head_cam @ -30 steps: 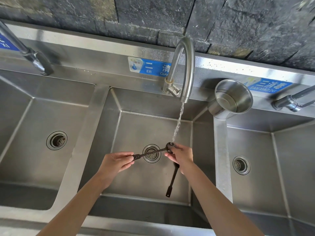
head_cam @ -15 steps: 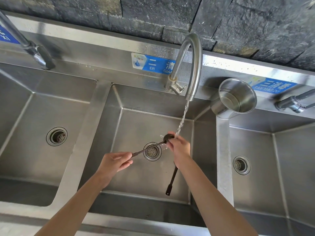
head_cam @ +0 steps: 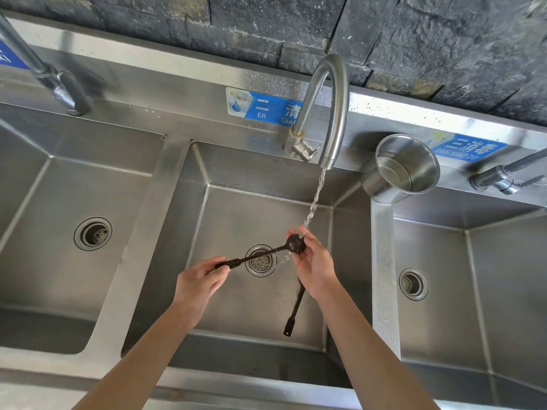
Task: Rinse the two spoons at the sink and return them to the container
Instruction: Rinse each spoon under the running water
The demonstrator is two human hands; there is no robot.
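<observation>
Over the middle sink basin [head_cam: 254,179], my left hand [head_cam: 198,281] grips the handle end of a dark spoon [head_cam: 263,253]. Its round bowl lies under the running water from the middle tap [head_cam: 331,113]. My right hand [head_cam: 315,267] cups that bowl with the fingers, and it also holds a second dark spoon [head_cam: 293,312], whose handle hangs down below the palm. The steel container [head_cam: 405,168] stands tilted on the ledge behind the divider, to the right of the tap, and nothing shows inside it.
The left basin [head_cam: 59,179] and right basin [head_cam: 488,247] flank the middle one, each with a drain and its own tap [head_cam: 53,81] [head_cam: 503,176]. Blue labels line the back splash under a dark stone wall. A drain strainer [head_cam: 260,260] sits beneath the spoon.
Both hands and the spoon have stayed under the stream. My right fingers have shifted around the spoon's bowl, which now shows more. The view has drifted slightly.
</observation>
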